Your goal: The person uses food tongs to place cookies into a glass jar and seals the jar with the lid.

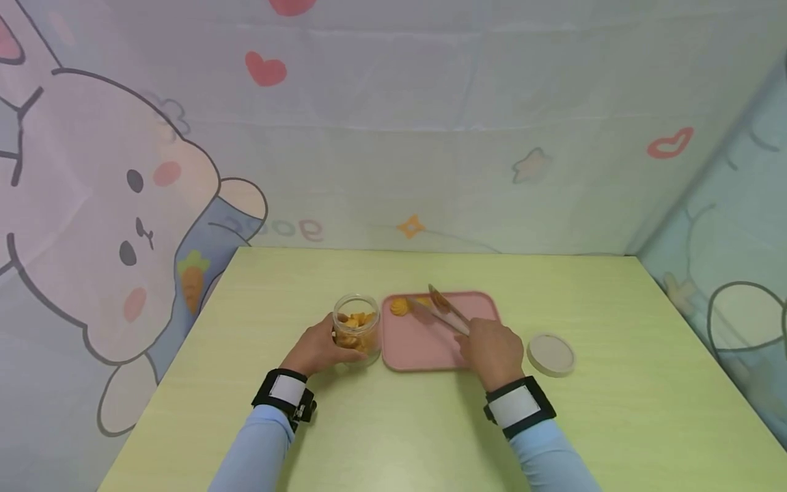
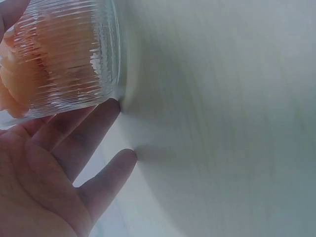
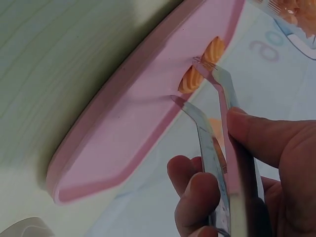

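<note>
My left hand (image 1: 321,347) holds a clear glass jar (image 1: 363,342) that stands on the table, thumb on the near side and fingers around the far side. Orange-yellow swirled cookies fill its lower part; in the left wrist view ridged glass (image 2: 74,59) shows. My right hand (image 1: 494,352) grips metal tongs (image 3: 217,94), their arms spread apart over a pink tray (image 1: 424,345). At the tray's far left lies a swirled cookie (image 1: 399,306), with another cookie (image 1: 423,301) beside it, partly hidden by the tongs. Whether the tips touch a cookie, I cannot tell.
A round pale lid (image 1: 551,354) lies to the right of the tray. The yellow-green table (image 1: 430,437) meets a printed cloth backdrop (image 1: 430,171) at its far edge, and another cloth (image 1: 738,273) hangs along the right side.
</note>
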`<state>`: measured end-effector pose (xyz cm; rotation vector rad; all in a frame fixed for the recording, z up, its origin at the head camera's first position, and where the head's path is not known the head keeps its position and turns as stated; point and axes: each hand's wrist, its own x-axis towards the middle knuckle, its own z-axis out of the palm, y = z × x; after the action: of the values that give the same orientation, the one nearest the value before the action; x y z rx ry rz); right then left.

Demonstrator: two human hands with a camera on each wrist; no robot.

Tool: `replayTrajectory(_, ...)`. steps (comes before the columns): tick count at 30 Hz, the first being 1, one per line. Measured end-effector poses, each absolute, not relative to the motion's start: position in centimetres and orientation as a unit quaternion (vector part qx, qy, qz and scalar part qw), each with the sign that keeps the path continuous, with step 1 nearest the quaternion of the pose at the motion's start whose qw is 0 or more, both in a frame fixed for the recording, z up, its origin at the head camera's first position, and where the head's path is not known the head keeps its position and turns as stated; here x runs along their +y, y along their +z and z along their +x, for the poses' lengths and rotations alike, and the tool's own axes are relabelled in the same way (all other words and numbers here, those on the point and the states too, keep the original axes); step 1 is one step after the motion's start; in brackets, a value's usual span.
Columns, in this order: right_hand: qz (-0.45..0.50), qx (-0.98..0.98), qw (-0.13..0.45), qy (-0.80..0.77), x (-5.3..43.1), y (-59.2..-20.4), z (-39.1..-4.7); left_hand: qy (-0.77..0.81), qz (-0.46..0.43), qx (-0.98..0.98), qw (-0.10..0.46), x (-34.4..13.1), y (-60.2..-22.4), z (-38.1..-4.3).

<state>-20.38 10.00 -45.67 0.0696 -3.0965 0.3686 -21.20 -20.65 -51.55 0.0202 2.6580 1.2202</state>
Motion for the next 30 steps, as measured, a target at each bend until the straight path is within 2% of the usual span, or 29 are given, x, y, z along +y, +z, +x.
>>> replayTrajectory(16,0.025,-0.994,0.017,0.108,9.7,-46.1,-20.7,0.416,0.001,0.902,0.111,-20.6,-51.6,-21.2)
replayTrajectory(30,0.042,-0.991,0.06,0.115,11.2,-45.9,-18.1,0.419,0.0,0.9,0.117,-20.7,-51.6,-21.3)
